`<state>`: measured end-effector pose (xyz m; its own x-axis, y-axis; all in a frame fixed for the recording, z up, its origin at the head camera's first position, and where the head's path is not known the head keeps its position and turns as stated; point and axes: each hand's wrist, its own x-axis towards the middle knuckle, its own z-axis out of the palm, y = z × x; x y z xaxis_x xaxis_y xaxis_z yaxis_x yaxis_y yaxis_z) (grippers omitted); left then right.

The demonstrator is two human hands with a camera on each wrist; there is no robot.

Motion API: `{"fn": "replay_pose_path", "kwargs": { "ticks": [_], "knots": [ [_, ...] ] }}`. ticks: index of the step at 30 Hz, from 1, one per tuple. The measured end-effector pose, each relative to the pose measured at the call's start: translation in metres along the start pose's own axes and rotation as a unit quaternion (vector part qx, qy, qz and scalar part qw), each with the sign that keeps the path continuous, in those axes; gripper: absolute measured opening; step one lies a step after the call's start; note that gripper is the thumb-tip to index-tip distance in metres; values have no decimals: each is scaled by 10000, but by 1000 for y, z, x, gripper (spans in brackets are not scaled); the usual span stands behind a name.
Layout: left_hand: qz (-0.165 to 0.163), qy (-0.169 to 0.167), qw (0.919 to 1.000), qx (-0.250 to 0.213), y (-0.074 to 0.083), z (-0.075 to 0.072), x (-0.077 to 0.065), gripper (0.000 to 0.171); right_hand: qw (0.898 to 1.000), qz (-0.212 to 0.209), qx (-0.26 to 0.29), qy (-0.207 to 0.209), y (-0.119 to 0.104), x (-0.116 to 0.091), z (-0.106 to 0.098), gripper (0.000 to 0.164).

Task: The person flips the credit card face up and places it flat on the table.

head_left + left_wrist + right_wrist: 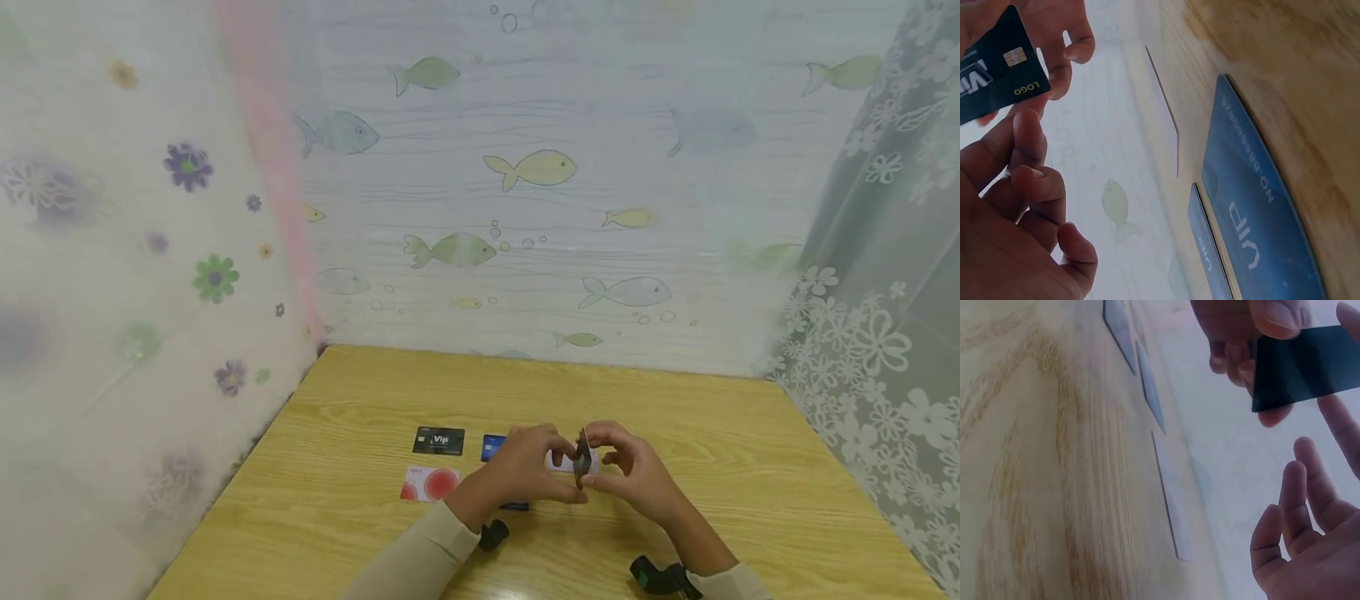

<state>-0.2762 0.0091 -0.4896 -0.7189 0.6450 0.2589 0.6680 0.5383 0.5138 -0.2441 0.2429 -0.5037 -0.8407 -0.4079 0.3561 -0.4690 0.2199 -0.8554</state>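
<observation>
Both hands hold one dark bank-style card (582,458) up above the table, seen nearly edge-on in the head view. A gold chip, "LOGO" and part of a "Vip" print show on its face (1007,69) in the left wrist view; its plain dark back (1300,369) faces the right wrist camera. My left hand (528,462) pinches it from the left, and my right hand (636,475) has thumb and fingertips at its other side. Behind the hands lies a white card (559,461), partly covered. A blue card (491,447) sits just beyond the left hand.
Left of the hands lie a black Vip card (438,441) and a white card with red circles (431,483). Another dark blue card (516,506) shows partly under the left wrist. Patterned curtains surround the wooden table (360,550). Black devices (493,535) sit at both wrists.
</observation>
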Motion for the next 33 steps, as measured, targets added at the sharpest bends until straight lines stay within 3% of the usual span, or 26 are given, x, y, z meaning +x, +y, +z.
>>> {"fn": "replay_pose_path", "kwargs": {
  "ticks": [9, 17, 27, 33],
  "knots": [
    [99, 10, 9983, 566, -3, -2, 2, 36, 9994, -155, -303, 47, 6, 0, -8, 38],
    [-119, -217, 9964, 810, -2, -12, 1, 42, 9989, -82, -455, -34, 15, -3, -17, 37],
    [-275, -514, 9898, 1302, -7, -17, 0, 47, 9946, 288, -995, -14, 22, -6, -24, 44],
    [-435, -632, 9841, 1603, -11, -13, -1, 46, 9853, 224, -1686, -149, 25, -8, -25, 45]
  ]
}}
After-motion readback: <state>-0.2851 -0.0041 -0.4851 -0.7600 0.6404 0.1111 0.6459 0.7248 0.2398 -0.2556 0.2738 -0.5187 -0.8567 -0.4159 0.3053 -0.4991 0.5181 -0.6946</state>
